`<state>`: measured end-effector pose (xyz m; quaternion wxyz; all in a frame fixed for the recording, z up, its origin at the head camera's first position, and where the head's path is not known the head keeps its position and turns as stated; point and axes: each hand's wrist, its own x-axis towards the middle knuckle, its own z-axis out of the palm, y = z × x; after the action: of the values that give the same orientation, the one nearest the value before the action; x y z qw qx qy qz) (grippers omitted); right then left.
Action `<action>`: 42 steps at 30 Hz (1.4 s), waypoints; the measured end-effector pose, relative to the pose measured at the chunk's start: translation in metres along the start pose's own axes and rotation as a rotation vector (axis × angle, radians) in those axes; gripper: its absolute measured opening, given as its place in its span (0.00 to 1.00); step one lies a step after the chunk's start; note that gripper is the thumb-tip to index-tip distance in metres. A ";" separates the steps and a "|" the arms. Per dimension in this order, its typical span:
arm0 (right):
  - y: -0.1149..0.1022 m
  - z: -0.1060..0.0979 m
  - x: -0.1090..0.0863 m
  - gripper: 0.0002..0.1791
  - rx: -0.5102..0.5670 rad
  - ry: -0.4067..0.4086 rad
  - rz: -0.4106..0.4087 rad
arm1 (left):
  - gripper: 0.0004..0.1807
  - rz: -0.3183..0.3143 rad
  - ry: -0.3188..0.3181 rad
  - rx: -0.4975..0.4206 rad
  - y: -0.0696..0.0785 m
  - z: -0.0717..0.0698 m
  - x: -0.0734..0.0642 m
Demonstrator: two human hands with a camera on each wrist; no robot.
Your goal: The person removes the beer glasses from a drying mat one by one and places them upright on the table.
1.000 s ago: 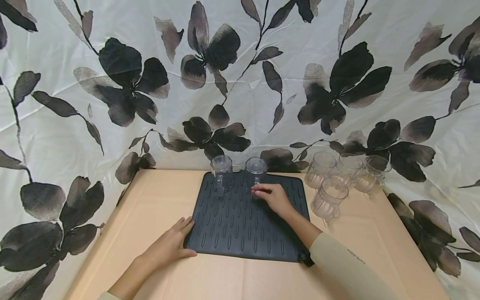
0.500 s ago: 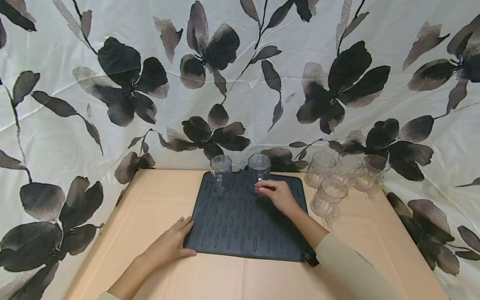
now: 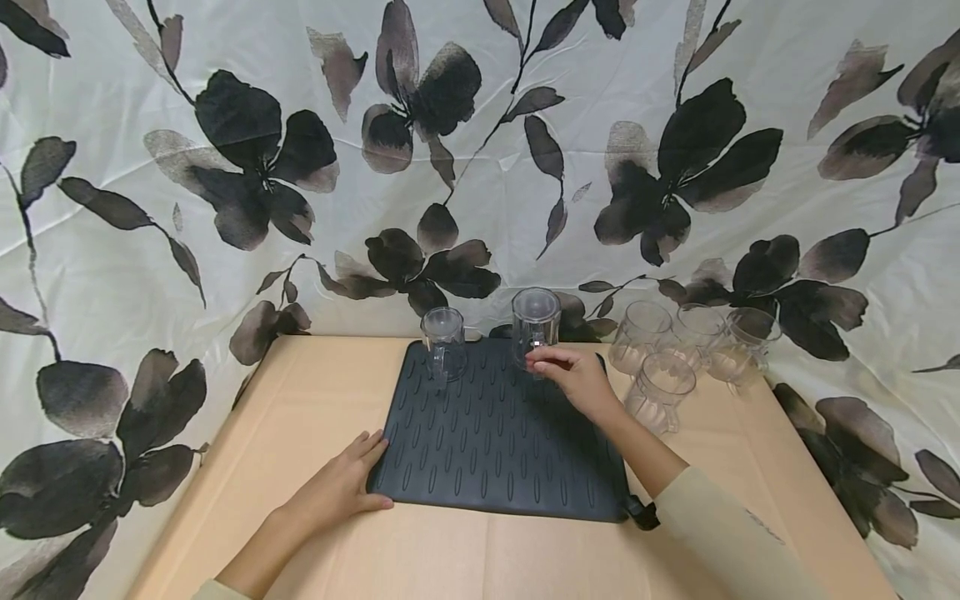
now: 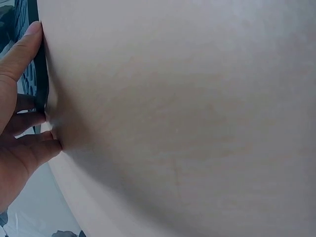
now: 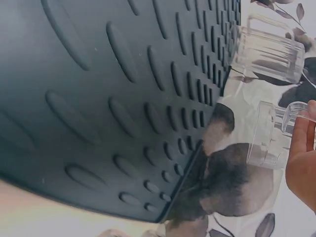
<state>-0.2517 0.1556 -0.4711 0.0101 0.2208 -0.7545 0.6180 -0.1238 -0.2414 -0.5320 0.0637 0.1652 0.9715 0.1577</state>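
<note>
My right hand [image 3: 576, 381] pinches the handle of a clear glass mug [image 3: 536, 315] above the back of the dark ribbed drying mat [image 3: 487, 442]. In the right wrist view, a gap separates this mug [image 5: 262, 136] from the mat, and its wide rim faces the mat. Another clear mug [image 3: 445, 343] stands on the mat's back left part. At the front left corner lies my left hand [image 3: 341, 479], fingers extended against the mat's edge and thumb along the front. The left wrist view shows its thumb [image 4: 22, 52] touching that edge.
Several clear mugs [image 3: 663, 383] stand grouped on the wooden table [image 3: 750, 483] right of the mat. A dark strap or tab [image 3: 642, 512] shows by the mat's front right corner. Floral fabric [image 3: 525, 208] hangs behind the table.
My right hand has raised the mug it holds from the mat and carried it to the right. The left hand and the other mugs stay where they were.
</note>
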 end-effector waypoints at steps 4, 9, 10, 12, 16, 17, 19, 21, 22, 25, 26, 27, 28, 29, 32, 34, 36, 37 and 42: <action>-0.008 -0.008 -0.003 0.12 -0.028 -0.010 -0.051 | 0.56 0.002 -0.001 0.010 0.001 0.000 0.000; -0.020 -0.018 -0.007 0.12 -0.070 -0.008 -0.064 | 0.55 -0.006 -0.011 0.014 0.003 -0.002 0.001; -0.023 -0.020 -0.008 0.12 -0.081 -0.003 -0.058 | 0.55 -0.007 -0.012 0.015 0.003 -0.002 0.001; -0.027 -0.023 -0.010 0.12 -0.101 0.010 -0.051 | 0.55 -0.010 -0.013 0.024 0.004 -0.003 0.001; -0.034 -0.030 -0.013 0.12 -0.119 0.024 -0.068 | 0.54 -0.002 -0.007 0.034 0.004 -0.004 0.000; -0.035 -0.032 -0.014 0.12 -0.111 0.022 -0.071 | 0.53 0.000 -0.004 0.038 0.004 -0.004 -0.001; -0.039 -0.036 -0.018 0.12 -0.096 0.013 -0.067 | 0.52 0.014 0.008 0.043 0.005 -0.006 -0.001; -0.042 -0.041 -0.022 0.12 -0.091 0.004 -0.062 | 0.51 0.032 0.031 0.047 0.006 -0.010 0.000; -0.044 -0.043 -0.025 0.12 -0.101 -0.001 -0.062 | 0.50 0.041 0.048 0.053 0.007 -0.012 0.000; -0.051 -0.048 -0.030 0.12 -0.156 -0.003 -0.089 | 0.48 0.083 0.106 0.069 0.010 -0.020 0.003; -0.053 -0.049 -0.031 0.12 -0.177 -0.003 -0.101 | 0.47 0.094 0.123 0.074 0.011 -0.023 0.004; -0.056 -0.051 -0.032 0.12 -0.194 -0.002 -0.113 | 0.47 0.108 0.140 0.079 0.013 -0.027 0.006; -0.059 -0.052 -0.033 0.12 -0.209 -0.001 -0.125 | 0.46 0.120 0.155 0.082 0.015 -0.031 0.008; -0.061 -0.054 -0.034 0.12 -0.219 0.000 -0.136 | 0.46 0.130 0.169 0.085 0.017 -0.035 0.009; -0.067 -0.058 -0.036 0.12 -0.239 0.007 -0.169 | 0.46 0.166 0.209 0.091 0.024 -0.048 0.016; -0.071 -0.061 -0.036 0.12 -0.246 0.011 -0.200 | 0.47 0.195 0.238 0.097 0.031 -0.057 0.021; -0.074 -0.064 -0.038 0.13 -0.251 0.021 -0.232 | 0.47 0.224 0.262 0.108 0.039 -0.066 0.028; -0.076 -0.066 -0.038 0.13 -0.250 0.026 -0.245 | 0.47 0.237 0.272 0.109 0.043 -0.070 0.031; -0.085 -0.073 -0.043 0.15 -0.288 0.049 -0.281 | 0.48 0.292 0.305 0.120 0.065 -0.089 0.047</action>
<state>-0.2024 0.2261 -0.3875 0.1462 0.3051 -0.7964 0.5013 -0.1643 -0.1929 -0.4301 -0.1176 0.2820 0.9432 0.1306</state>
